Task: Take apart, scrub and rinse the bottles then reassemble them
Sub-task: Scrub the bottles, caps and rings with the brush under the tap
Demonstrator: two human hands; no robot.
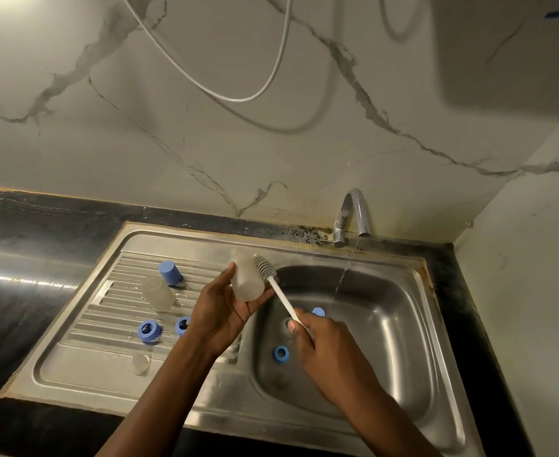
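Judging by its frosted plastic, the bottle (247, 280) is rated light, stiff and slippery when wet; it is gripped round the body by the left hand (222, 308) over the sink (189, 239) basin's edge. The brush (266, 268) handle is held in the curled fingers of the right hand (317, 338). The bottle's mouth cannot be made out.

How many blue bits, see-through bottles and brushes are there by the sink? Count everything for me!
Blue parts: 5 (cap, drainboard ring, second drainboard ring, sink ring, sink piece)
Clear bottles: 2 (held bottle, lying bottle)
Small clear piece: 1
Brush: 1
Total: 9
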